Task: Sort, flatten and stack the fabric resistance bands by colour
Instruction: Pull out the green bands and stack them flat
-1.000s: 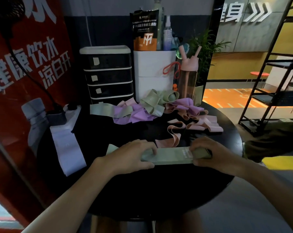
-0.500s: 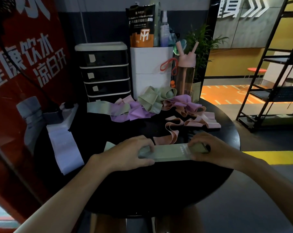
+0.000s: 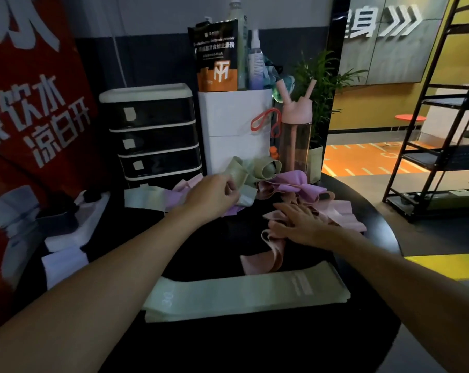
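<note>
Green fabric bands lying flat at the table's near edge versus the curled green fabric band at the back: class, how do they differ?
The flat green fabric bands lie pressed straight; the curled green fabric band stands in loops. The flat bands lie nearest the viewer; the curled band sits at the back beside purple bands. No hand touches the flat bands; the left hand pinches the curled band. Both are pale green.

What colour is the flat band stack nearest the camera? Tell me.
The flat band stack is pale sage green, seen best in the head view.
</note>
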The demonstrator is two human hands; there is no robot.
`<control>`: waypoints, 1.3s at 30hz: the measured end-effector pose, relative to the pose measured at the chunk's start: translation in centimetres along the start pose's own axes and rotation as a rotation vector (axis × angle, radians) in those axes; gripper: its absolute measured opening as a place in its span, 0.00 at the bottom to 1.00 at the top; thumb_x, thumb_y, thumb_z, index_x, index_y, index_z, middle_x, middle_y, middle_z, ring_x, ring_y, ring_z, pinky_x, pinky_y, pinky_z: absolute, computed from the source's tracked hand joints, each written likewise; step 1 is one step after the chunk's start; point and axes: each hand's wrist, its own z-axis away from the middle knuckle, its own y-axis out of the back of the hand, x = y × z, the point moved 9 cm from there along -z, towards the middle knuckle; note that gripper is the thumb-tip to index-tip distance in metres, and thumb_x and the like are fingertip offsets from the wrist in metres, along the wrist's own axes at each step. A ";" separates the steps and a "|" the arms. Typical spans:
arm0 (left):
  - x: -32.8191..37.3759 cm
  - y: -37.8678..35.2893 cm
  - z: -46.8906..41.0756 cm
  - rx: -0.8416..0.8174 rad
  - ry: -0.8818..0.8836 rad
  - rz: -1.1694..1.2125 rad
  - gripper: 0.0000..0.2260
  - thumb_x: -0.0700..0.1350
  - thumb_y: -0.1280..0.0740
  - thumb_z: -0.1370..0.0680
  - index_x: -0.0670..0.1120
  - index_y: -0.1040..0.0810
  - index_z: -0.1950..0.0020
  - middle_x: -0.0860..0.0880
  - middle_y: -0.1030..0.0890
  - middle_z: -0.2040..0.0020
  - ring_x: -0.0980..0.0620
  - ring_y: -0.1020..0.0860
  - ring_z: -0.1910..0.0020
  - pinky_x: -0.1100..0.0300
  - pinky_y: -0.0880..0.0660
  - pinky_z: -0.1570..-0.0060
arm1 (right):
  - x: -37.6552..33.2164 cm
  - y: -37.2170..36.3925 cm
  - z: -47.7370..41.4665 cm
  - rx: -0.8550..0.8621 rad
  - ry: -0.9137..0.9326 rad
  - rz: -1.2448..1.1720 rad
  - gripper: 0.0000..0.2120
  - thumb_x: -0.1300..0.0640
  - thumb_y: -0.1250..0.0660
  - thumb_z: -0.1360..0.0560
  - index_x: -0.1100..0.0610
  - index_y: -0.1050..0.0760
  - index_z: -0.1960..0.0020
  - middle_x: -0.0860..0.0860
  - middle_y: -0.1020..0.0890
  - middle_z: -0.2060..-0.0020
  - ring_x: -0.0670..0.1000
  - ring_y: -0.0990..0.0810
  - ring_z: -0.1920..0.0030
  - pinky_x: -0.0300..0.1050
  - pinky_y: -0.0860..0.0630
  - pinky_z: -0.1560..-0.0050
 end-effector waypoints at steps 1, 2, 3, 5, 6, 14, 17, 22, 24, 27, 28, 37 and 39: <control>-0.2 -0.4 -1.1 0.010 0.011 -0.001 0.06 0.52 0.31 0.25 0.52 0.20 0.52 0.54 0.18 0.55 0.51 0.20 0.53 0.55 0.23 0.52 | 0.3 -0.7 -0.1 -0.030 -0.002 0.017 0.33 0.33 0.43 0.23 0.43 0.46 0.23 0.47 0.45 0.22 0.53 0.52 0.22 0.58 0.53 0.24; -0.4 -0.9 -2.1 0.024 0.017 0.004 0.07 0.52 0.31 0.25 0.51 0.20 0.52 0.52 0.17 0.54 0.49 0.19 0.52 0.53 0.23 0.51 | 0.3 -1.2 -0.1 -0.046 0.011 0.031 0.32 0.32 0.44 0.23 0.41 0.46 0.23 0.46 0.45 0.22 0.52 0.52 0.22 0.58 0.55 0.24; -0.5 -1.4 -3.1 0.034 0.023 0.012 0.08 0.52 0.31 0.25 0.49 0.20 0.52 0.50 0.17 0.54 0.47 0.19 0.52 0.51 0.22 0.51 | 0.2 -1.4 -0.1 -0.050 0.026 0.032 0.31 0.32 0.45 0.23 0.40 0.46 0.23 0.44 0.44 0.22 0.51 0.52 0.22 0.57 0.55 0.25; -0.6 -2.5 -4.7 0.057 0.035 0.009 0.09 0.53 0.30 0.25 0.48 0.21 0.52 0.49 0.17 0.53 0.45 0.20 0.51 0.49 0.22 0.51 | 0.2 -1.2 -0.2 -0.030 0.040 0.012 0.30 0.33 0.45 0.23 0.40 0.44 0.24 0.43 0.43 0.23 0.49 0.51 0.22 0.56 0.55 0.25; -0.6 -3.0 -5.3 0.070 0.037 -0.006 0.10 0.54 0.29 0.25 0.48 0.22 0.52 0.48 0.18 0.52 0.44 0.20 0.50 0.49 0.23 0.52 | 0.2 -1.2 -0.3 -0.021 0.044 0.009 0.29 0.33 0.45 0.23 0.40 0.43 0.24 0.43 0.42 0.23 0.49 0.50 0.22 0.55 0.55 0.25; -0.1 -5.0 -7.9 0.160 0.060 -0.115 0.09 0.51 0.29 0.25 0.45 0.17 0.57 0.45 0.17 0.54 0.41 0.19 0.51 0.50 0.22 0.54 | 0.6 -1.7 -0.7 -0.034 0.056 0.023 0.30 0.31 0.47 0.24 0.39 0.43 0.25 0.42 0.43 0.23 0.50 0.50 0.22 0.57 0.56 0.26; -0.4 -4.8 -8.0 0.203 0.069 -0.090 0.09 0.48 0.31 0.24 0.44 0.17 0.59 0.44 0.17 0.57 0.41 0.19 0.53 0.52 0.23 0.57 | 0.6 -1.7 -0.8 -0.018 0.058 0.006 0.31 0.30 0.47 0.24 0.39 0.43 0.25 0.42 0.42 0.23 0.51 0.49 0.22 0.56 0.56 0.26; -0.4 -3.2 -7.2 0.273 0.064 -0.028 0.08 0.46 0.33 0.22 0.45 0.19 0.58 0.44 0.21 0.51 0.42 0.22 0.53 0.54 0.29 0.61 | 0.7 -1.5 -0.6 -0.028 0.057 -0.043 0.35 0.28 0.50 0.28 0.40 0.43 0.25 0.44 0.41 0.23 0.52 0.48 0.22 0.58 0.54 0.26; -0.1 -2.0 -6.6 0.311 0.023 0.032 0.06 0.45 0.33 0.22 0.45 0.18 0.54 0.44 0.20 0.50 0.42 0.21 0.52 0.52 0.26 0.57 | 0.7 -1.4 -0.6 -0.034 0.050 -0.074 0.35 0.29 0.49 0.28 0.41 0.42 0.25 0.44 0.40 0.23 0.52 0.47 0.23 0.57 0.54 0.26; -0.1 0.5 -5.1 0.358 -0.024 0.146 0.03 0.42 0.31 0.23 0.43 0.18 0.55 0.44 0.16 0.58 0.43 0.19 0.59 0.49 0.22 0.57 | 0.7 -0.6 -0.3 -0.031 0.023 -0.144 0.37 0.28 0.47 0.31 0.42 0.38 0.26 0.46 0.33 0.27 0.53 0.39 0.25 0.56 0.47 0.26; -0.1 1.4 -4.5 0.356 -0.030 0.195 0.02 0.40 0.31 0.24 0.43 0.19 0.55 0.45 0.17 0.61 0.45 0.18 0.62 0.49 0.22 0.58 | 0.9 -0.2 -0.1 -0.016 0.004 -0.175 0.36 0.26 0.46 0.32 0.42 0.36 0.28 0.46 0.30 0.29 0.52 0.35 0.28 0.56 0.42 0.28; 2.3 9.2 0.8 0.389 -0.201 0.375 0.05 0.37 0.35 0.21 0.41 0.19 0.52 0.53 0.20 0.60 0.64 0.24 0.64 0.72 0.31 0.60 | -4.9 5.9 1.7 0.151 0.118 -0.443 0.10 0.46 0.38 0.20 0.44 0.28 0.40 0.44 0.22 0.51 0.45 0.22 0.49 0.36 0.28 0.51; 2.8 10.5 2.0 0.395 -0.233 0.404 0.07 0.40 0.35 0.20 0.40 0.19 0.55 0.49 0.20 0.59 0.62 0.24 0.62 0.70 0.31 0.61 | -7.0 7.4 2.3 0.192 0.176 -0.447 0.10 0.48 0.39 0.19 0.49 0.27 0.40 0.44 0.22 0.48 0.44 0.23 0.48 0.35 0.30 0.50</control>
